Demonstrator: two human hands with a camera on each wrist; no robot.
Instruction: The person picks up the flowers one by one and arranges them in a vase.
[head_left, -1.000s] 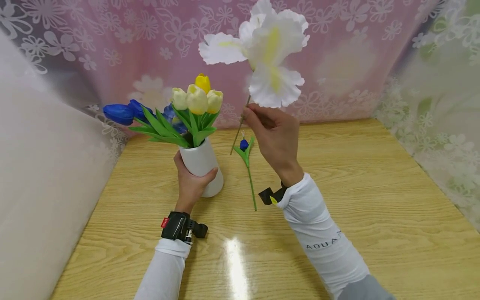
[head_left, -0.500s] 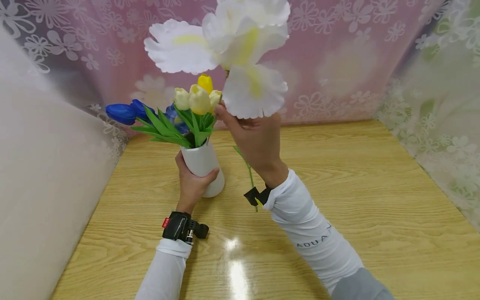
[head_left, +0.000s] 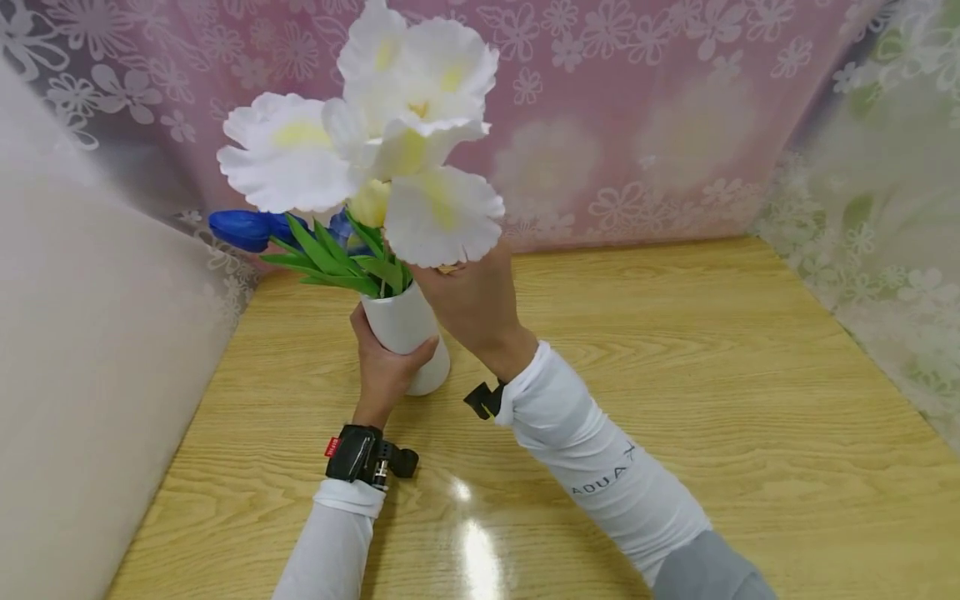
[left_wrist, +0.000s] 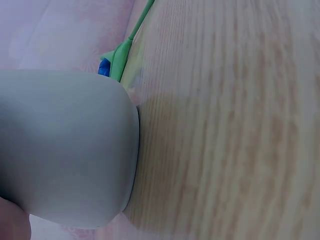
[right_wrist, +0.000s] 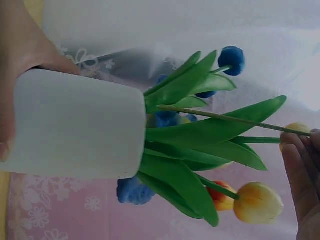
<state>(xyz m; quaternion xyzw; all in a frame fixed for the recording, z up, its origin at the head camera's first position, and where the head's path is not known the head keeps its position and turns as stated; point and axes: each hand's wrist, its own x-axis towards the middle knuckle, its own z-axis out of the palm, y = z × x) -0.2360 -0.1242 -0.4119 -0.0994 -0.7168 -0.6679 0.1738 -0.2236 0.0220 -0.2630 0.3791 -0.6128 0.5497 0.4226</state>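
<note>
My left hand (head_left: 384,367) grips the white vase (head_left: 401,325), its thumb across the front. The vase bears blue tulips (head_left: 242,230), pale yellow tulips (right_wrist: 257,202) and green leaves (head_left: 322,258). With my right hand (head_left: 476,300) I pinch the thin stem (right_wrist: 235,119) of a large white artificial iris (head_left: 438,200). In the right wrist view, the stem slants across the leaves and its lower tip is close to the vase's mouth. The white petals cover most of the yellow tulips in the head view.
A single blue tulip with a green stem (left_wrist: 120,60) lies on the wooden table (head_left: 675,375) beyond the vase in the left wrist view; my right hand and forearm hide it from above. A pink flowered curtain (head_left: 615,167) hangs behind, and a pale wall (head_left: 90,317) stands at left.
My right hand has carried the white iris leftward, from the right of the vase to above it, and the bloom now covers the yellow tulips. The left hand and vase stay nearly still.
</note>
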